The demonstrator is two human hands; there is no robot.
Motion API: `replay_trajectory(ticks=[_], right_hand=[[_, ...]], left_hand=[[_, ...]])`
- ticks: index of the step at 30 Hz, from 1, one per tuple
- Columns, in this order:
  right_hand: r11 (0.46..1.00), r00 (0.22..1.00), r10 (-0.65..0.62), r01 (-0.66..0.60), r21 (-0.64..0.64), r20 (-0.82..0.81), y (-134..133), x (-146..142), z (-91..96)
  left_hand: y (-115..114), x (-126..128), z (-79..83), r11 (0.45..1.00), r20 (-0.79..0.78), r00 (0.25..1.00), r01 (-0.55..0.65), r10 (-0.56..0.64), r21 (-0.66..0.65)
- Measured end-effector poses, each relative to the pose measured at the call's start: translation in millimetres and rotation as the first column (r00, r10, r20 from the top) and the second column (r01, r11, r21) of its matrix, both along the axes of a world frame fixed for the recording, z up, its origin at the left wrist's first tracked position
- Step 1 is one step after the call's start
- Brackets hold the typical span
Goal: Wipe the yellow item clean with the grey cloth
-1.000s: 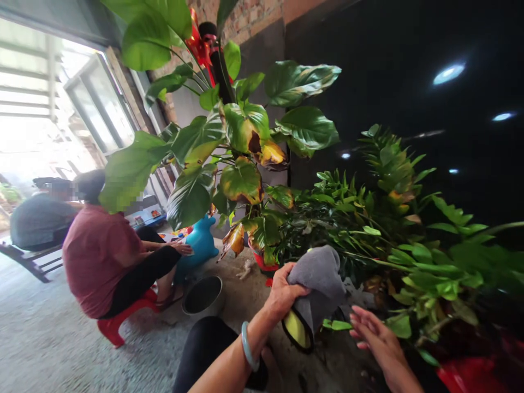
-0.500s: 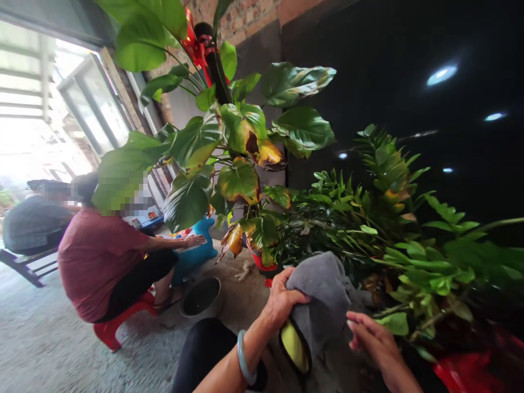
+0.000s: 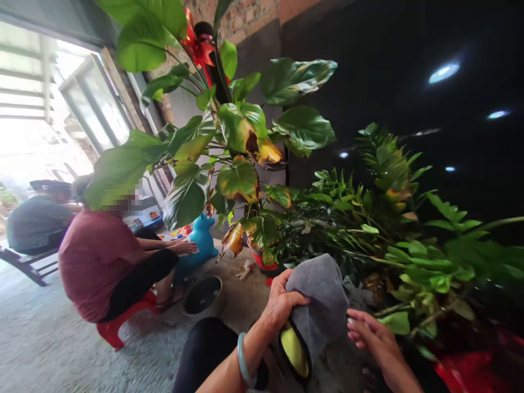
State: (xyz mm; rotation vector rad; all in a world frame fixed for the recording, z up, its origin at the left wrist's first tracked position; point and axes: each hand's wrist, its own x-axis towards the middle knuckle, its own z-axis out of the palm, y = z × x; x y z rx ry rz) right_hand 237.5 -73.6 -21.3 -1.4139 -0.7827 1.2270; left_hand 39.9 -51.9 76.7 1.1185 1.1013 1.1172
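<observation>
My left hand (image 3: 280, 305) grips what looks like a grey cloth slipper (image 3: 317, 300), thumb across its grey fabric. A black-edged opening with a yellow-green inside (image 3: 293, 349) faces me, below the hand. Just right of the slipper, my right hand (image 3: 370, 333) has thumb and forefinger pinched together, with the other fingers curled. Whatever lies in that pinch, if anything, is too small to make out. A pale bangle (image 3: 244, 360) circles my left wrist.
A tall leafy plant (image 3: 241, 180) in a red pot (image 3: 264, 262) stands ahead. Low green plants (image 3: 421, 262) crowd the right. A metal basin (image 3: 202, 295) sits on the floor near my knee. At left, a person (image 3: 98, 262) sits on a red stool (image 3: 112, 333) beside a blue toy animal (image 3: 200, 240).
My left hand keeps its hold, and the slipper has tipped slightly. The right hand has shifted barely, its fingers more curled. The seated person's hand has moved a little left and down.
</observation>
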Motion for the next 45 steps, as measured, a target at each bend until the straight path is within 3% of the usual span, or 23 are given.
replay_trajectory(ticks=[4,6,13,16,21,25,29,37,41,45], right_hand=[[0.999,0.999,-0.035,0.035,0.003,0.022,0.0,0.2,0.7],[1.000,1.000,-0.018,0.019,-0.006,0.023,-0.3,0.5,2.5],[1.000,1.000,-0.007,0.007,-0.015,0.007,-1.1,-3.8,7.7],[1.000,1.000,-0.014,0.014,-0.004,0.015,0.6,-3.0,0.3],[1.000,1.000,0.002,-0.001,-0.006,0.023,1.3,0.5,-2.1],[0.999,1.000,0.001,-0.001,-0.035,0.019,-0.1,-0.5,7.5],[1.000,1.000,0.010,-0.009,-0.026,0.009,-1.0,-2.0,9.4],[0.999,0.999,0.012,-0.011,-0.031,0.046,-2.6,-2.0,15.3],[0.998,1.000,-0.019,0.018,-0.055,-0.017,-2.0,-4.4,19.2],[0.999,1.000,-0.002,0.003,-0.045,0.022,-3.3,-3.9,20.1]], left_hand=[[-4.5,1.4,-27.6,0.993,-0.091,0.996,0.008,-0.018,-0.117],[-4.5,0.4,-33.4,0.990,-0.125,0.992,-0.022,0.004,-0.141],[7.7,-2.9,-5.0,1.000,-0.014,1.000,-0.012,0.011,-0.026],[7.6,-1.8,-12.4,1.000,-0.053,0.998,-0.016,0.015,-0.014],[-0.4,-3.0,-35.1,0.985,-0.174,0.984,0.008,-0.038,-0.173],[3.0,-4.2,-25.6,0.988,-0.150,0.986,0.053,-0.075,-0.146],[8.9,-1.9,-15.3,0.999,-0.092,0.995,0.017,-0.022,-0.052],[0.0,-7.0,-39.7,0.991,-0.209,0.976,0.030,-0.057,-0.129],[4.8,-7.5,-32.0,0.997,-0.222,0.973,0.044,-0.057,-0.064],[5.4,-3.8,-25.9,0.998,-0.193,0.980,0.037,-0.047,-0.056]])
